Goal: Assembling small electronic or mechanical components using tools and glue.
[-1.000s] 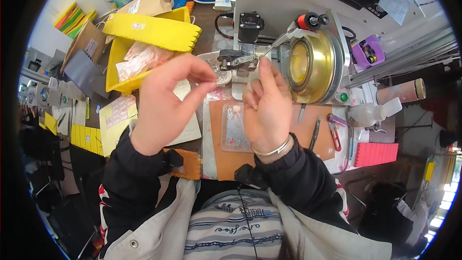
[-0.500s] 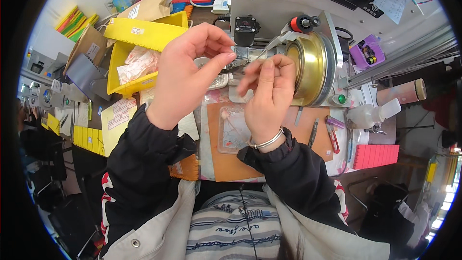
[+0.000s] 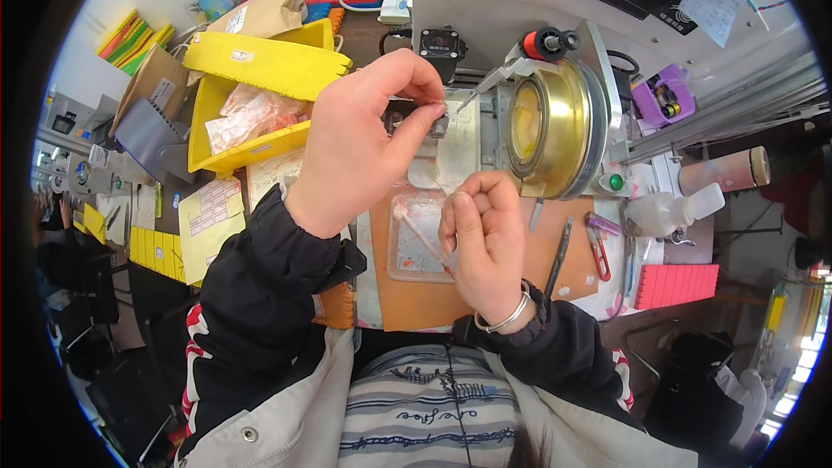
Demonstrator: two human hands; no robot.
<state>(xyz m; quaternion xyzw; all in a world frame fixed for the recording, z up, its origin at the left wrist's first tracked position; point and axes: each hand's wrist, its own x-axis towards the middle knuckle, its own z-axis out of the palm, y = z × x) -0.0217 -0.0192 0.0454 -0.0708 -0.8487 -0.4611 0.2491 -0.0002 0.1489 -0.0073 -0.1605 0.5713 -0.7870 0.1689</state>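
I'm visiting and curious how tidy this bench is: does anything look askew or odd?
Mildly, yes. A yellow notched strip lies slantwise across the yellow bin, as if set down loosely. By the right hand, the clear tray has red specks and a slanting pale-tipped stick, so it looks messy. I see no plain damage.

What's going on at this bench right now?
A person is working bare-handed at a small machine. Their left hand has thumb and forefinger brought together near the black motor; anything held there is too fine to make out. Their right hand is curled at the right side of the clear tray, where a pale stick lies. Neither hand touches the gold-coloured drum.
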